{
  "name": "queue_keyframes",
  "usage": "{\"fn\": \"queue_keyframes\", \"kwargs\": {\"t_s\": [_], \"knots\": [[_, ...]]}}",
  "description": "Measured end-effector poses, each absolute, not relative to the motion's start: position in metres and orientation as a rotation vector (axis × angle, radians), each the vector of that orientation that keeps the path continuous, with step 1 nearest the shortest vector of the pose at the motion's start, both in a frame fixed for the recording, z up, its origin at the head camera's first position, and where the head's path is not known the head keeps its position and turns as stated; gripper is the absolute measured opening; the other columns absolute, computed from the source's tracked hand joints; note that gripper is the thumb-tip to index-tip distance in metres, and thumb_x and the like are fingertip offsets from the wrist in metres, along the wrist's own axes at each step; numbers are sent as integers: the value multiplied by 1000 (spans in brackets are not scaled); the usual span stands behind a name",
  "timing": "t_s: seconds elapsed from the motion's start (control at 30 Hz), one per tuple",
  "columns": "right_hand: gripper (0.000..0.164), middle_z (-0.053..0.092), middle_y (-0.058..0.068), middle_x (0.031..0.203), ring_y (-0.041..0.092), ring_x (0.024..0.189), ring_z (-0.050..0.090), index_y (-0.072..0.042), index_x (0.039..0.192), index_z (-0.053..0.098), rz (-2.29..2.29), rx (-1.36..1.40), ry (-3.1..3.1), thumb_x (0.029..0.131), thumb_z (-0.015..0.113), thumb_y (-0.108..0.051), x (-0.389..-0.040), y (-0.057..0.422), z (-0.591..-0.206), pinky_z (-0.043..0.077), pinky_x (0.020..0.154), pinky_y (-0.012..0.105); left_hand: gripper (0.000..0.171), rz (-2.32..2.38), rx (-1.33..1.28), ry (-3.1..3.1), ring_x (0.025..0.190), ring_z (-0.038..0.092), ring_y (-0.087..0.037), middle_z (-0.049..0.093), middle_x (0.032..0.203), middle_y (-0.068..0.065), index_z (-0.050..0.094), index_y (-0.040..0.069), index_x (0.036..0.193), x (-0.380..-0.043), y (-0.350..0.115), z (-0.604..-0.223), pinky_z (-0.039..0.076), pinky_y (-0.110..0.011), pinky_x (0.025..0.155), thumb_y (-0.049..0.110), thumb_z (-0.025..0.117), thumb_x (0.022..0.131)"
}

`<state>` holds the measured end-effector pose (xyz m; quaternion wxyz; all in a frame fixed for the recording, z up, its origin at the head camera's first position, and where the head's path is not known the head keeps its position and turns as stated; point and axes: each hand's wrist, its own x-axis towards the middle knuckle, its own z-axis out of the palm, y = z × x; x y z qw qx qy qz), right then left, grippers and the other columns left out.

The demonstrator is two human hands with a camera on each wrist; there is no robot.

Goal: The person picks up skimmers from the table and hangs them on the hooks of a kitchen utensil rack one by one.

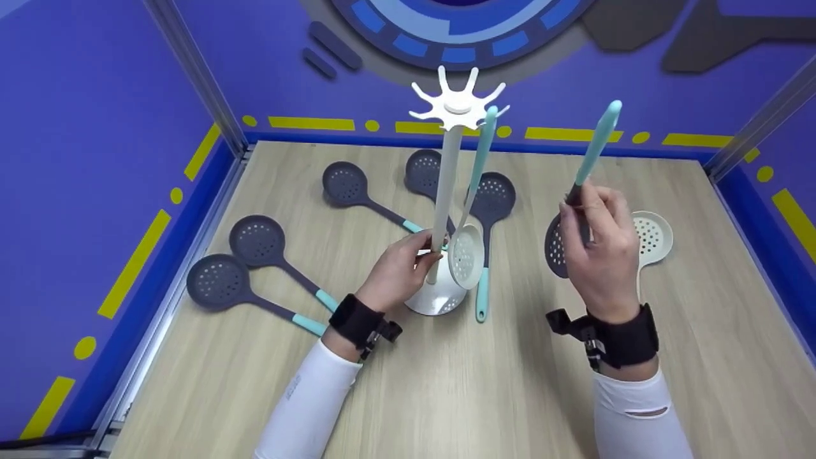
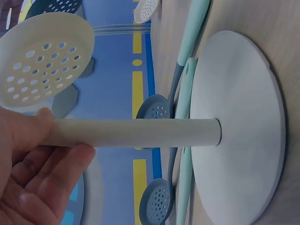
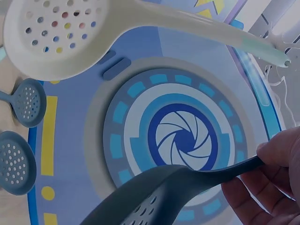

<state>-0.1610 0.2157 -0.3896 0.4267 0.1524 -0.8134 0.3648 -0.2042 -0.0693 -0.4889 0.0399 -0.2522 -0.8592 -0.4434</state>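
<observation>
A white utensil stand, with a tall pole (image 1: 448, 172) and a ring of hooks (image 1: 458, 105) on top, is upright on a round base (image 2: 239, 140). My left hand (image 1: 396, 271) holds the pole low down, thumb and fingers around it. From one hook hangs a white skimmer (image 1: 468, 258), teal handle up. To the right of the stand, my right hand (image 1: 605, 239) pinches a dark grey skimmer (image 3: 187, 187) by its neck. Its teal handle (image 1: 599, 141) points up, and its perforated bowl hangs below, partly hidden by the hand in the head view.
Several dark grey skimmers lie on the wooden table (image 1: 484, 395): two at the left (image 1: 218, 282), others behind the stand (image 1: 344, 183) and beside it (image 1: 494, 194). Another white skimmer (image 1: 653, 237) lies at the right, partly behind my right hand. Blue printed panels (image 1: 95, 159) enclose the table.
</observation>
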Motion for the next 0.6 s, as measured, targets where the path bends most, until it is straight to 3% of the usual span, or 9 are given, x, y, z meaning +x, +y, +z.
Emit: {"fn": "queue_keyframes", "kwargs": {"t_s": [0.23, 0.6], "knots": [[38, 64, 25, 107, 21, 96, 62, 0, 136, 68, 915, 413, -2008, 98, 69, 2, -159, 211, -389, 48, 92, 12, 23, -1380, -739, -2661, 116, 71, -18, 74, 123, -7, 66, 9, 128, -205, -71, -487, 61, -31, 93, 12, 64, 105], [44, 67, 24, 109, 17, 101, 65, 0, 137, 66, 938, 424, -1981, 94, 71, 7, -157, 209, -391, 49, 96, 11, 28, -1481, -691, -2656, 117, 71, -20, 73, 123, -9, 67, 9, 131, -203, -70, -485, 61, -25, 92, 9, 66, 103]]}}
